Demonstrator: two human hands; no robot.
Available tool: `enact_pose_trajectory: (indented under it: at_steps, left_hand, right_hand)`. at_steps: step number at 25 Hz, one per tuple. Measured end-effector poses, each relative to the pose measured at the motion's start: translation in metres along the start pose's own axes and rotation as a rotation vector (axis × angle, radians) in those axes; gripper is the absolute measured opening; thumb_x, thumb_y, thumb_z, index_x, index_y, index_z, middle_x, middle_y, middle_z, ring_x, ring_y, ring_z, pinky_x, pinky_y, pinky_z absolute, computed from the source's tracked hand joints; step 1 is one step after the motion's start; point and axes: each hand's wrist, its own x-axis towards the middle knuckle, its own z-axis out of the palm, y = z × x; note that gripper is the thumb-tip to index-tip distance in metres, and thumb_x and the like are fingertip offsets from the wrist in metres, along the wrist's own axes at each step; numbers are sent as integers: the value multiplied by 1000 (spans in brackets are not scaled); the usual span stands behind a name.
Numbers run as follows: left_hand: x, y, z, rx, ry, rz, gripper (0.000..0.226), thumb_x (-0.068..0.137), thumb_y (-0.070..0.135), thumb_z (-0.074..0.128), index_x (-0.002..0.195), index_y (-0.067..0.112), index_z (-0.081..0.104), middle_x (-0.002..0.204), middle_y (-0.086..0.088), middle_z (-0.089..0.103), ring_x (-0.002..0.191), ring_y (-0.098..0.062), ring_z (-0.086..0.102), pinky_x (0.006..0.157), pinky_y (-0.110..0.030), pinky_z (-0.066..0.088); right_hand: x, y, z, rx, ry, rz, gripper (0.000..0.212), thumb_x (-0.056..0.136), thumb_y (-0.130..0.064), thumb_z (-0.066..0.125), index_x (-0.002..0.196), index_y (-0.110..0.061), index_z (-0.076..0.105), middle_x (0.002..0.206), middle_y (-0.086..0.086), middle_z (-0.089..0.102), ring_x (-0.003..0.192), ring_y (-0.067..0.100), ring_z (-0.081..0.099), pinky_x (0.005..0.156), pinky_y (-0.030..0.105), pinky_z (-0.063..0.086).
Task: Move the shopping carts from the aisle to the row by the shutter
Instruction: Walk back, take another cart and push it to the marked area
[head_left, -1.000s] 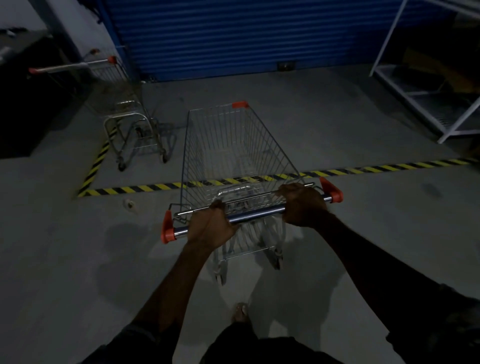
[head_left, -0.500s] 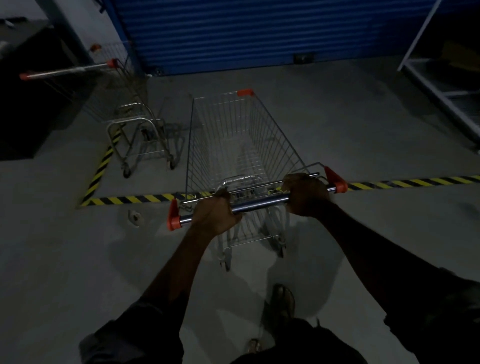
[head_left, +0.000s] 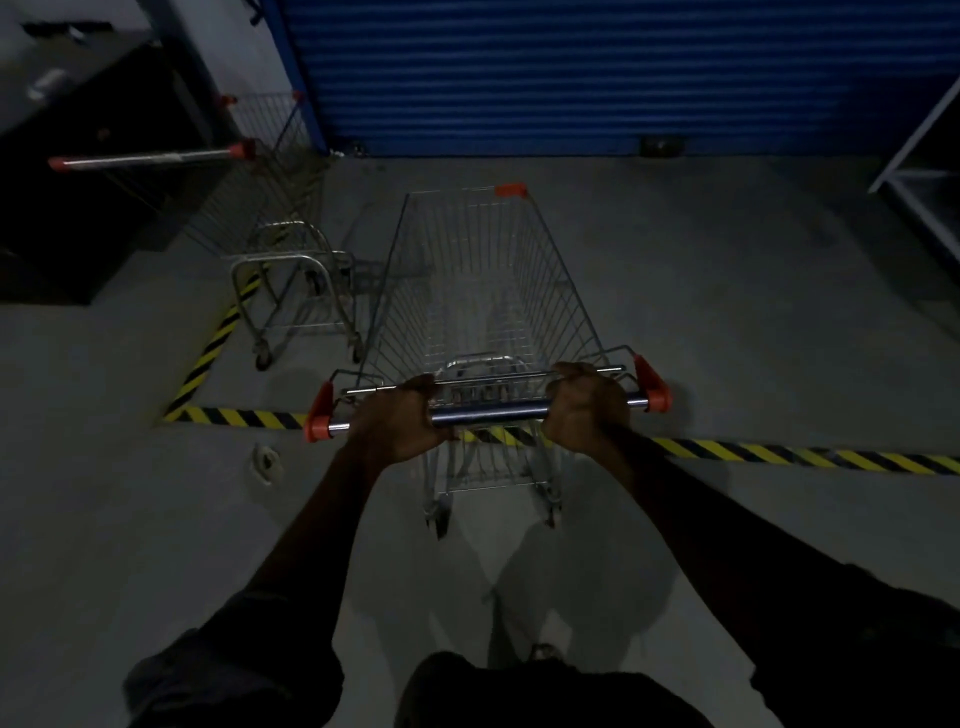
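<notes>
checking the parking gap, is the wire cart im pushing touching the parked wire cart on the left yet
Apart. The head view shows bare floor between the pushed wire shopping cart and the parked wire cart by the blue shutter.

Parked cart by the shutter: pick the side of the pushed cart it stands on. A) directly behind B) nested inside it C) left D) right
C: the parked cart stands left of the pushed cart, which the left hand and right hand grip by its handle, near the blue shutter.

Held cart (head_left: 483, 291) straddles floor tape (head_left: 779, 453); parked cart (head_left: 270, 218) ahead-left; shutter (head_left: 597, 73) beyond both; shelving (head_left: 924, 176) far right.
</notes>
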Motion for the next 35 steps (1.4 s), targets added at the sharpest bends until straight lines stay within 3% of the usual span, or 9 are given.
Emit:
enact_pose_trajectory:
  at_steps: [3, 9, 13, 18, 22, 27, 29, 31, 35]
  left_hand:
    - [46, -25, -9, -24, -26, 0, 86, 64, 75, 54, 139, 33, 57, 149, 9, 54, 119, -26, 65, 96, -40, 54]
    - [140, -90, -23, 5, -59, 48, 77, 74, 65, 72, 142, 30, 57, 153, 11, 50, 125, -25, 61, 102, -40, 51]
    - [206, -143, -39, 35, -70, 101, 76, 74, 68, 65, 139, 30, 59, 154, 12, 48, 125, -23, 61, 101, -39, 51]
    - [281, -205, -54, 13, -145, 112, 77, 71, 77, 57, 131, 29, 66, 155, 15, 45, 121, -17, 64, 101, -36, 51]
    - [335, -245, -66, 46, -128, 131, 55, 83, 57, 73, 128, 27, 69, 157, 17, 43, 116, -16, 66, 99, -32, 49]
    - [389, -285, -68, 42, -38, 116, 77, 68, 76, 42, 118, 27, 74, 148, 12, 55, 110, -24, 70, 94, -38, 53]
    - [407, -288, -77, 17, -104, 25, 61, 77, 62, 62, 127, 27, 69, 142, 6, 61, 116, -26, 66, 98, -38, 48]
    - [426, -295, -76, 86, -31, 25, 47, 77, 49, 76, 121, 33, 72, 142, 10, 61, 115, -23, 67, 97, -37, 47]
    - [464, -307, -77, 127, -13, -12, 45, 75, 50, 76, 119, 41, 73, 148, 20, 53, 121, -14, 63, 102, -35, 44]
  right_hand:
    - [44, -5, -2, -128, 73, 59, 43, 90, -30, 59, 130, -13, 64, 145, 10, 52, 133, 31, 48, 108, 40, 43]
    - [138, -33, -10, -171, 109, -3, 40, 90, -38, 53, 117, -15, 70, 132, 5, 61, 132, 29, 50, 109, 39, 40]
    - [206, -52, -13, -119, 197, 21, 38, 68, -42, 55, 91, -22, 77, 120, -2, 68, 119, 26, 60, 93, 36, 51]
    - [283, -93, -30, -125, 104, 66, 45, 74, -41, 67, 117, -26, 72, 141, 7, 53, 124, 30, 55, 98, 42, 51]
    - [341, -114, -42, -92, 32, 33, 47, 77, -41, 71, 122, -29, 68, 149, 7, 47, 134, 29, 48, 101, 45, 50]
    - [397, -139, -56, -88, 59, 37, 50, 76, -48, 55, 119, -25, 70, 147, 5, 50, 132, 27, 51, 97, 38, 49]
    - [417, -142, -59, -89, 88, 7, 60, 70, -49, 46, 118, -26, 72, 149, 3, 50, 137, 25, 48, 99, 36, 47]
    - [440, -141, -63, -52, 117, -12, 57, 69, -46, 57, 119, -25, 74, 153, 2, 48, 141, 26, 44, 105, 40, 45]
    - [491, -136, -69, -55, 125, -44, 64, 66, -43, 48, 119, -19, 74, 149, 8, 53, 138, 31, 47, 107, 43, 44]
